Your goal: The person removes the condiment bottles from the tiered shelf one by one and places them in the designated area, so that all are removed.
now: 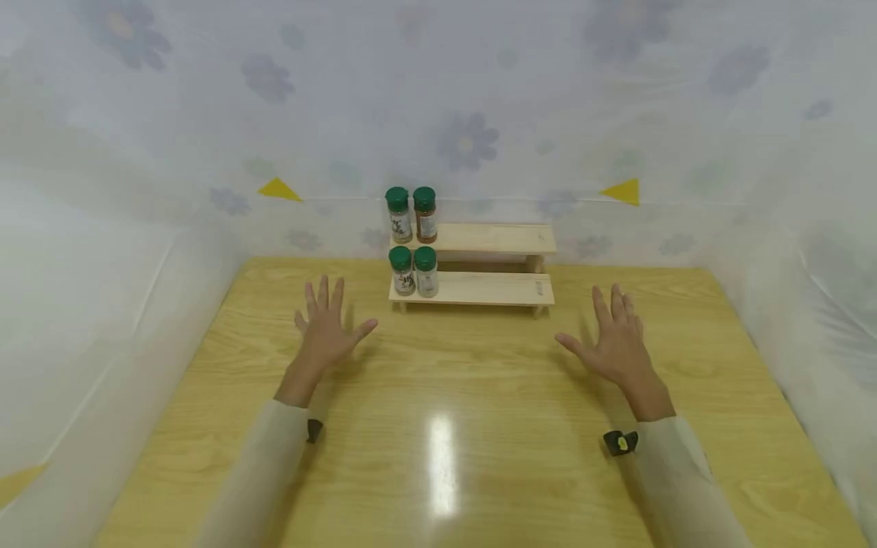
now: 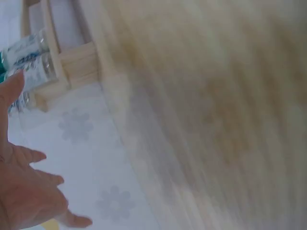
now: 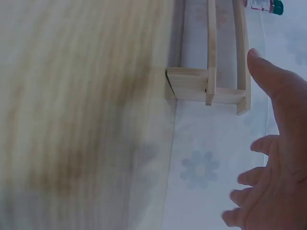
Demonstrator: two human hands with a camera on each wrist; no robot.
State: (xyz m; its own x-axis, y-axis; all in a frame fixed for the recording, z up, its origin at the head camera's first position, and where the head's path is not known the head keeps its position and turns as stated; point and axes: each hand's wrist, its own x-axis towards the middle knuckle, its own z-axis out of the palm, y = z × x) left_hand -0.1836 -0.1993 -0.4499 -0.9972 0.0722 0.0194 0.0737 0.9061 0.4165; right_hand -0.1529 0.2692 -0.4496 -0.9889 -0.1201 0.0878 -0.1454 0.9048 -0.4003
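Note:
In the head view my left hand (image 1: 325, 335) hovers over the table left of a two-step wooden rack (image 1: 479, 288), fingers spread and holding nothing. My right hand (image 1: 617, 348) is likewise spread, to the right of the rack and apart from it. Two green-capped spice jars stand at the left end of the upper step: a pale one (image 1: 399, 216) and a reddish-brown one (image 1: 425, 216). On the lower step below them are two more green-capped jars, one with dark lettering (image 1: 403, 272) and one whitish (image 1: 426, 272). Both wrist views show the rack's end from the side.
The rack stands at the back of the wood-grain table (image 1: 384, 426), close to a flower-patterned cloth (image 1: 479, 91) that hangs behind. White cloth also hangs at both sides. Yellow triangles, one at left (image 1: 279, 189) and another at right (image 1: 622, 192), mark the back cloth.

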